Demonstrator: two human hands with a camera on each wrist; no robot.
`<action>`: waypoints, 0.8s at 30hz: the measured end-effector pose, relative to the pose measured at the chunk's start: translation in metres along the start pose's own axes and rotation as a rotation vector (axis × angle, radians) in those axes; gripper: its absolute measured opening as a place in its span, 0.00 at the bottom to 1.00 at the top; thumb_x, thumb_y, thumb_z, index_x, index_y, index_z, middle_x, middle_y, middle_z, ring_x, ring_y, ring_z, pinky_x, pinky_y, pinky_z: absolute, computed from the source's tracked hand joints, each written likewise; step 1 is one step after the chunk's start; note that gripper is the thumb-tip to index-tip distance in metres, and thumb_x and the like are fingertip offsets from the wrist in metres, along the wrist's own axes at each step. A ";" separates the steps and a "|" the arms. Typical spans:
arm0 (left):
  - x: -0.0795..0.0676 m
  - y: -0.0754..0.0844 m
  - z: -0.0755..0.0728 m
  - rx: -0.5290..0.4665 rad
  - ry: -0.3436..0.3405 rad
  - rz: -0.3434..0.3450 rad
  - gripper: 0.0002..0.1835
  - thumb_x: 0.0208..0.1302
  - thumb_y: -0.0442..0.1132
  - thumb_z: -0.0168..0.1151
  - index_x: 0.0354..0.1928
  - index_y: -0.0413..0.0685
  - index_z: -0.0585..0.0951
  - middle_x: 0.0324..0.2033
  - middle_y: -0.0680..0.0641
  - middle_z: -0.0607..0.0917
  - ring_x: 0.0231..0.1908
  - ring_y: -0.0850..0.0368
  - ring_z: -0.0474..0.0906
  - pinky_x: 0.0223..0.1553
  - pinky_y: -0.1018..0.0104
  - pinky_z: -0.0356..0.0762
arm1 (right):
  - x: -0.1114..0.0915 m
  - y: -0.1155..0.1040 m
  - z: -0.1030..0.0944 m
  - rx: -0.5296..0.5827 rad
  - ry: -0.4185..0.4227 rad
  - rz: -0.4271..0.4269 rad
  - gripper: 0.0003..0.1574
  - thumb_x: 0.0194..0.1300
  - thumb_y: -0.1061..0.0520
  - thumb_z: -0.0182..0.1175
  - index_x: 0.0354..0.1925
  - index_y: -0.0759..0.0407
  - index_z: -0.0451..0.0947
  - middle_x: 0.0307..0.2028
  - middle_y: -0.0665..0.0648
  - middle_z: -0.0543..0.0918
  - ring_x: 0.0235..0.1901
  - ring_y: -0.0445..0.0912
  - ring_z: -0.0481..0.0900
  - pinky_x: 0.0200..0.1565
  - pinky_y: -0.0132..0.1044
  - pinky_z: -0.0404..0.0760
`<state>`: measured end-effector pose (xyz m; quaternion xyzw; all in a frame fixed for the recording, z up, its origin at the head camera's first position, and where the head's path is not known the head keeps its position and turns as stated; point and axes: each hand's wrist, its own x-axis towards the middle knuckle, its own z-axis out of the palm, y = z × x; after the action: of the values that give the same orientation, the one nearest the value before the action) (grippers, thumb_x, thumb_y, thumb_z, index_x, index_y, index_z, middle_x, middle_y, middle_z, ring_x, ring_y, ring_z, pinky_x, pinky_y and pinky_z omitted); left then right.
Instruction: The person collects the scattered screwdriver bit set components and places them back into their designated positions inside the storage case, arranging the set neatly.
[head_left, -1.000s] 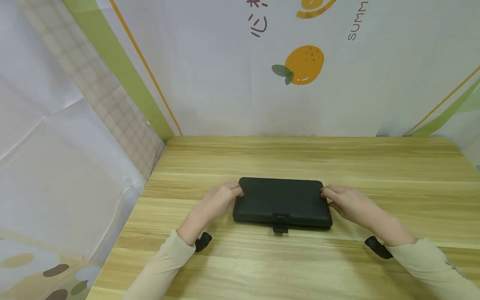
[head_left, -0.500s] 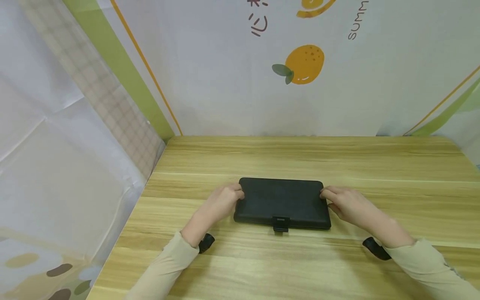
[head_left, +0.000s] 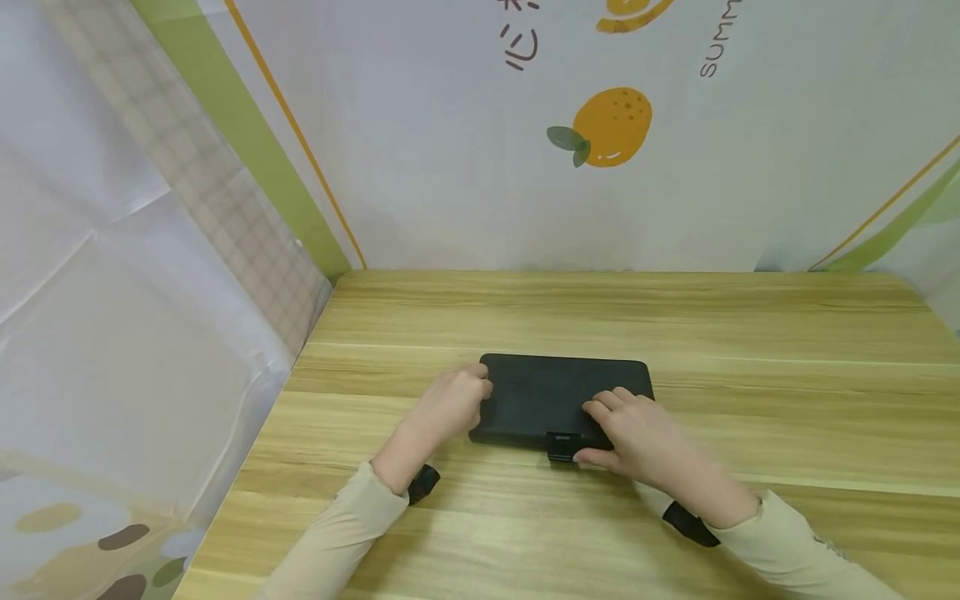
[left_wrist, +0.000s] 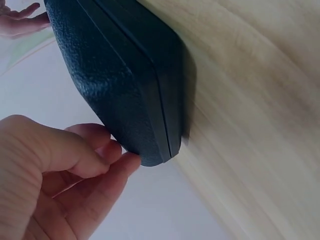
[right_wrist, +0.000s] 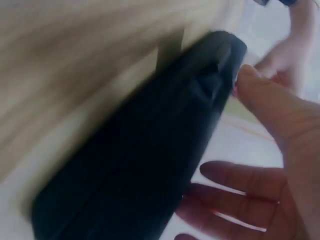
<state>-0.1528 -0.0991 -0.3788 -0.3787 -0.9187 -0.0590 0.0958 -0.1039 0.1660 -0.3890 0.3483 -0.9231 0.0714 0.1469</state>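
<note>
A black case [head_left: 536, 392] with a leather-like grain lies flat on the wooden table, its lid down on its base. At its front edge a black latch [head_left: 561, 447] juts out toward me. My left hand [head_left: 450, 406] holds the case's left end with bent fingers, the fingertips [left_wrist: 131, 161] against the lid near a corner. Over the right front part of the case is my right hand [head_left: 645, 437], thumb beside the latch and fingers spread above the lid. In the blurred right wrist view, the thumb [right_wrist: 255, 82] extends by the latch side of the case [right_wrist: 135, 155].
The wooden table [head_left: 450, 317] runs back to a white printed cloth [head_left: 450, 150] with an orange on it. Another cloth [head_left: 150, 333] hangs beyond the left table edge. Black straps [head_left: 690, 525] are on both wrists.
The lid has come down slightly onto the base. My right hand has left the right end and moved left and forward toward the latch; my left hand stays at the left end.
</note>
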 end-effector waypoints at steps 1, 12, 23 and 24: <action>0.001 0.001 0.000 0.002 0.000 -0.004 0.10 0.48 0.19 0.61 0.26 0.40 0.84 0.22 0.50 0.72 0.21 0.61 0.69 0.17 0.74 0.67 | 0.001 -0.003 0.001 -0.028 -0.014 0.007 0.40 0.44 0.36 0.71 0.42 0.68 0.79 0.38 0.60 0.80 0.38 0.53 0.78 0.34 0.43 0.80; 0.005 0.015 0.000 0.076 0.041 -0.037 0.07 0.53 0.27 0.59 0.26 0.43 0.84 0.22 0.50 0.75 0.22 0.59 0.70 0.18 0.71 0.71 | 0.003 -0.015 0.005 -0.173 0.013 -0.003 0.43 0.36 0.31 0.72 0.35 0.66 0.77 0.32 0.58 0.79 0.29 0.50 0.74 0.22 0.36 0.67; 0.010 0.066 0.008 0.105 -0.068 0.066 0.22 0.58 0.54 0.62 0.47 0.45 0.82 0.47 0.48 0.80 0.48 0.55 0.75 0.44 0.68 0.78 | 0.006 -0.016 0.005 -0.205 0.006 -0.031 0.35 0.41 0.35 0.72 0.28 0.66 0.77 0.21 0.55 0.72 0.19 0.46 0.70 0.17 0.32 0.71; 0.010 0.068 0.008 0.126 -0.075 0.068 0.23 0.57 0.55 0.64 0.46 0.46 0.83 0.47 0.48 0.80 0.48 0.56 0.75 0.44 0.69 0.78 | 0.006 -0.016 0.005 -0.208 0.006 -0.034 0.34 0.42 0.36 0.71 0.28 0.66 0.77 0.20 0.54 0.71 0.18 0.46 0.69 0.17 0.32 0.70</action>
<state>-0.1127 -0.0425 -0.3820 -0.4046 -0.9102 0.0164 0.0871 -0.0986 0.1489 -0.3911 0.3464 -0.9190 -0.0264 0.1863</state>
